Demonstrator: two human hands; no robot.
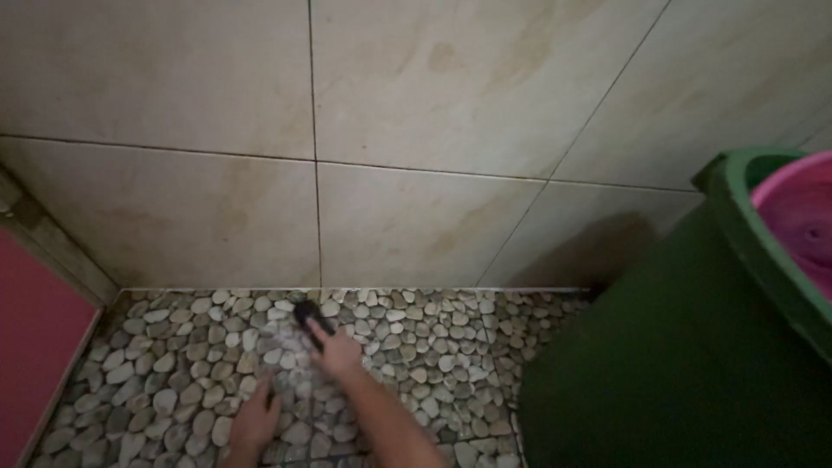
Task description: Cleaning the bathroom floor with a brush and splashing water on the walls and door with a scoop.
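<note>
My right hand (pixel 338 354) grips a small dark brush (pixel 312 319) and presses it onto the pebble floor (pixel 173 364) close to the base of the tiled wall (pixel 416 130). My left hand (pixel 256 420) rests flat on the pebbles, fingers spread, a little nearer to me and to the left of the right forearm. The pebbles around the brush look pale and wet or soapy.
A large dark green barrel (pixel 685 364) fills the lower right, with a pink basin (pixel 802 225) inside its top. A red panel (pixel 35 347) borders the floor on the left. The beige wall tiles carry brownish stains.
</note>
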